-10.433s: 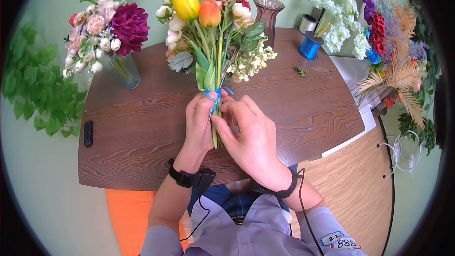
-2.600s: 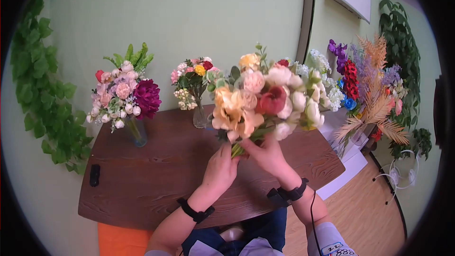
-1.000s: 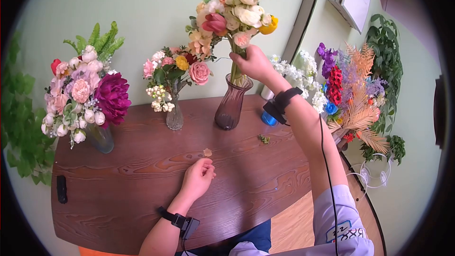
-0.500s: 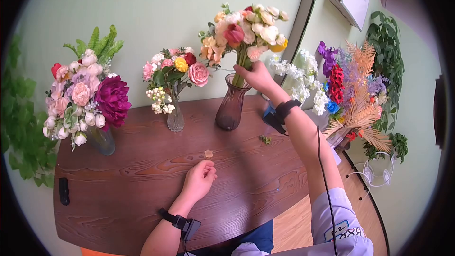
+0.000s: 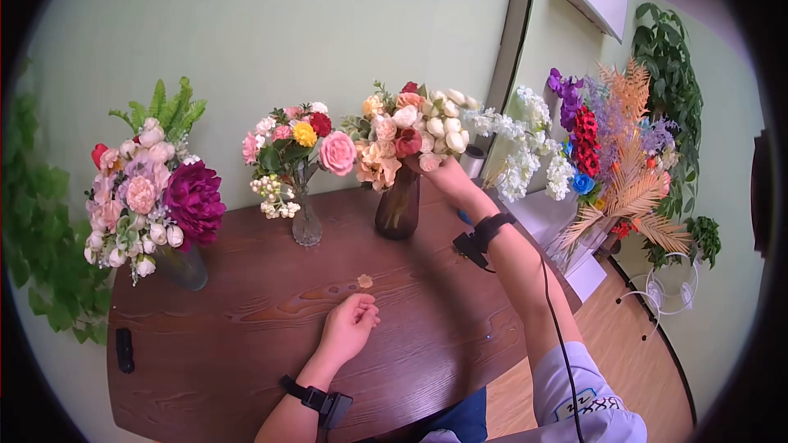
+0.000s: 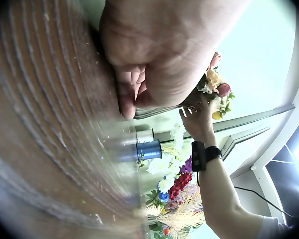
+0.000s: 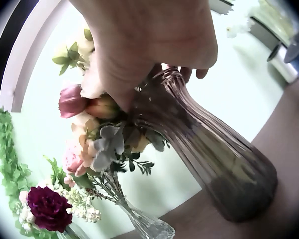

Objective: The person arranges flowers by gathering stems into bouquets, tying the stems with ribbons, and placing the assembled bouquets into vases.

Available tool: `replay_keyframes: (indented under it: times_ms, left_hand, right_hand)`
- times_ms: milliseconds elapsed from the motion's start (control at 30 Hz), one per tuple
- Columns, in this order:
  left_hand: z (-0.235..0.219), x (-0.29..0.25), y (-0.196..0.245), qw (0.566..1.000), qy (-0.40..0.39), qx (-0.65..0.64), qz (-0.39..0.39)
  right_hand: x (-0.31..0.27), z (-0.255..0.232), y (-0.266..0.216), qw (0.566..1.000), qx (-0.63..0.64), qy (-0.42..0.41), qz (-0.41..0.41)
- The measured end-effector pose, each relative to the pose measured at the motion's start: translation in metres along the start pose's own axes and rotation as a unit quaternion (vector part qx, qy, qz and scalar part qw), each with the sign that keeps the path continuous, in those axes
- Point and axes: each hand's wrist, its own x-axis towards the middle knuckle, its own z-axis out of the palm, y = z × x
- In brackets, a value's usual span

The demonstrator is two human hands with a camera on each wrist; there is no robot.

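A bouquet (image 5: 408,127) of white, peach and red blooms stands in the purple ribbed glass vase (image 5: 398,210), its stems inside the glass. My right hand (image 5: 447,180) is at the vase's mouth, thumb and fingers curled around the bouquet just under the blooms; in the right wrist view the hand (image 7: 154,40) spans the rim and hides the stems there. Loosely curled and holding nothing, my left hand (image 5: 349,328) rests on the dark wooden table (image 5: 246,336). A small peach petal (image 5: 364,280) lies just beyond its fingers.
A small clear vase of mixed flowers (image 5: 307,226) stands left of the purple vase, and a larger bouquet vase (image 5: 185,269) farther left. Blue ribbon spool (image 6: 148,149) and white blossoms (image 5: 519,172) are at the right. A black object (image 5: 124,350) lies at the left edge.
Earlier, both hands held the tied bouquet; my left hand then let go and came to rest on the table. My right hand has lowered the bouquet into the purple vase.
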Motion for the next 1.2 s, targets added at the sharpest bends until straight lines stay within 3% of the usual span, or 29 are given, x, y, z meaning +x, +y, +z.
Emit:
replay_keyframes:
  times_ms: [67,300,600,700,833,1200]
  left_hand:
    - [0.001,0.000,0.000,1.000,-0.004,-0.004,-0.006]
    - [0.001,0.000,0.001,1.000,0.005,-0.019,-0.002]
    - [0.000,-0.001,0.002,0.999,-0.003,-0.040,-0.024]
    - [-0.001,0.000,0.001,0.999,-0.009,-0.037,-0.012]
    - [-0.001,0.000,0.006,0.999,-0.008,-0.035,-0.019]
    - [-0.003,0.000,0.007,0.999,-0.019,-0.036,-0.017]
  right_hand:
    - [-0.007,-0.002,0.007,0.996,0.083,-0.004,0.031]
    - [-0.019,-0.001,0.011,0.996,0.072,0.008,0.054]
    - [-0.020,0.009,0.053,0.992,0.058,0.097,-0.047]
    - [-0.022,0.014,0.047,0.989,0.057,0.129,-0.049]
    - [-0.023,0.024,0.049,0.971,-0.003,0.213,-0.109]
    - [-0.041,0.020,0.027,0.969,-0.086,0.223,-0.069]
